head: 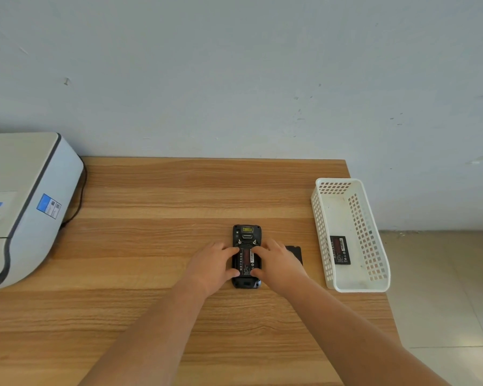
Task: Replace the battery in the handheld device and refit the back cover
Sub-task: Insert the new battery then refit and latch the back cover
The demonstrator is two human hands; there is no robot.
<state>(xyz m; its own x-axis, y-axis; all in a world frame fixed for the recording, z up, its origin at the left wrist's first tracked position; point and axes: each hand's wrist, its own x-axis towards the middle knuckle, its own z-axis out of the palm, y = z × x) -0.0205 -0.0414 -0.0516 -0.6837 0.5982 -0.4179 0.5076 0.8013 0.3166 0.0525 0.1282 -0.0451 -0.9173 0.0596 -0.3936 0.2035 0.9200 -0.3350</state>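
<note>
A black handheld device (246, 235) lies face down on the wooden table (156, 196), its back cover off. A black battery with a red label (246, 260) sits in its open bay. My left hand (211, 267) grips the device's left side, thumb and forefinger touching the battery's edge. My right hand (279, 264) holds the right side, fingers pressing on the battery. The black back cover (295, 252) lies flat on the table just right of the device, partly hidden by my right hand. A second battery (340, 249) lies in the white basket (321, 224).
A white slotted plastic basket stands at the table's right edge. A large grey-white printer (23, 201) with a black cable (78, 201) fills the table's left end. A pale wall runs behind; tiled floor (441, 288) lies to the right.
</note>
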